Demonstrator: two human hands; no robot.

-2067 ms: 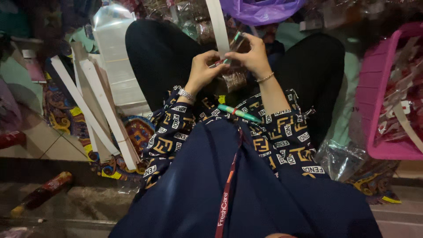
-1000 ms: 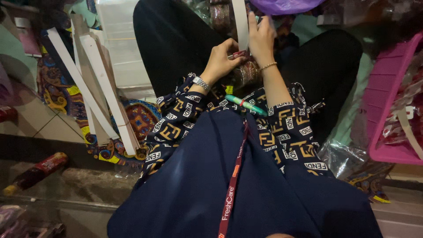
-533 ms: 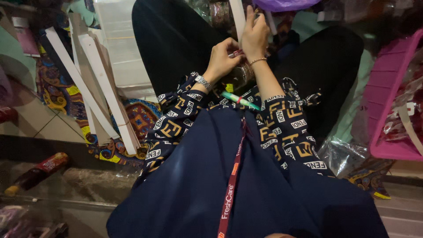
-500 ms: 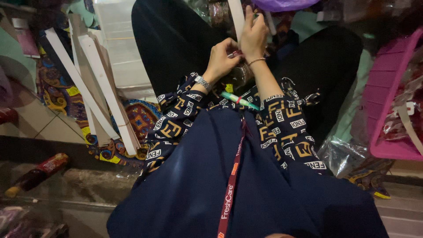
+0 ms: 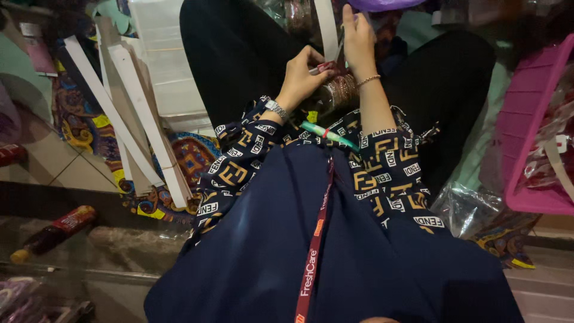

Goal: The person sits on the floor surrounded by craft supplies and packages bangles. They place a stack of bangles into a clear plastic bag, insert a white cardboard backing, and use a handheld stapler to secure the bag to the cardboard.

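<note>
While both hands work at the top centre of the frame, the left hand [image 5: 302,75] pinches a small dark red object [image 5: 326,66], its fingers closed on it, just above a stack of reddish-gold bangles [image 5: 338,93] resting in the lap. The right hand [image 5: 359,39] is raised just beside it, fingers curled around one long white strip [image 5: 327,27] that runs up out of the frame. One green pen [image 5: 326,134] lies across the lap below the wrists (a red band near its middle). One watch sits on the left wrist and one thin bracelet on the right. At the left, about four long white strips [image 5: 128,113] lean fanned over a patterned cloth. One pink basket [image 5: 529,128] at the right edge holds clear-wrapped reddish goods. One dark red bottle [image 5: 54,230] lies at the lower left.
</note>
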